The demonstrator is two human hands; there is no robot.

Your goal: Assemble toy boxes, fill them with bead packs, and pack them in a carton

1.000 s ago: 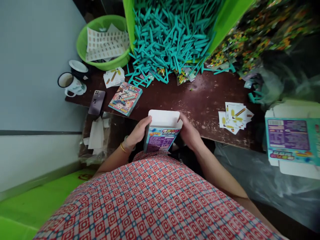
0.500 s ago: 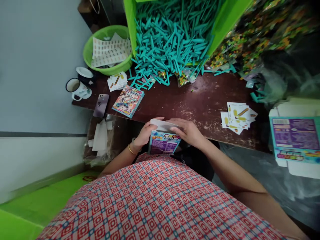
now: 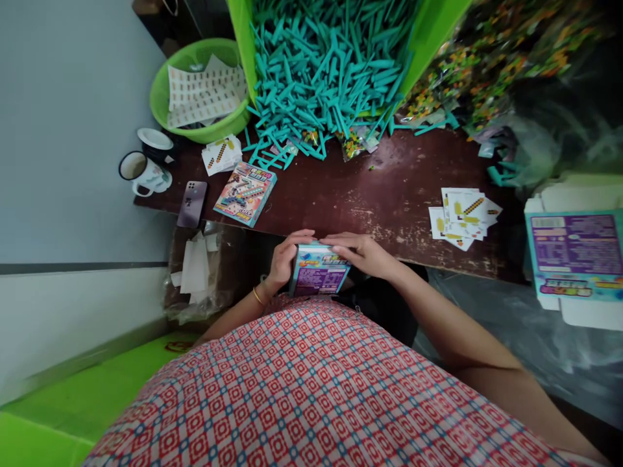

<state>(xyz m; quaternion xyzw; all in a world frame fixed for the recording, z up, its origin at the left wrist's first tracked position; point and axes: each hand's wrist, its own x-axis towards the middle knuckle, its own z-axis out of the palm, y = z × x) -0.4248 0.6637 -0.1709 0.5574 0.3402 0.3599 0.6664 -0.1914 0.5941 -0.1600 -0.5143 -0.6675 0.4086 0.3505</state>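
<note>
Close to my body, below the table edge, I hold a small printed cardboard box (image 3: 320, 275), blue and purple, upright with its narrow end facing up. My left hand (image 3: 285, 259) is closed around the box's left side, fingers over the top edge. My right hand (image 3: 366, 254) grips the top right corner, thumb on the near side and fingers along the far edge. The top flap lies folded down, nearly flush with the end. The inside of the box is hidden. Beyond my left hand, another boxed set (image 3: 246, 193) lies face up on the table.
Turquoise plastic sticks (image 3: 331, 78) fill a green bin (image 3: 243, 45) at the back. Instruction cards (image 3: 464, 217) lie right, beside flattened boxes (image 3: 577, 253). At left are a phone (image 3: 193, 204), a mug (image 3: 145, 174), more cards (image 3: 221, 154) and a green basket (image 3: 209, 135) holding printed sheets.
The box's white top flap stood raised between my hands before; now it is folded down over the end. Both hands stay on the box. The view has shifted slightly.
</note>
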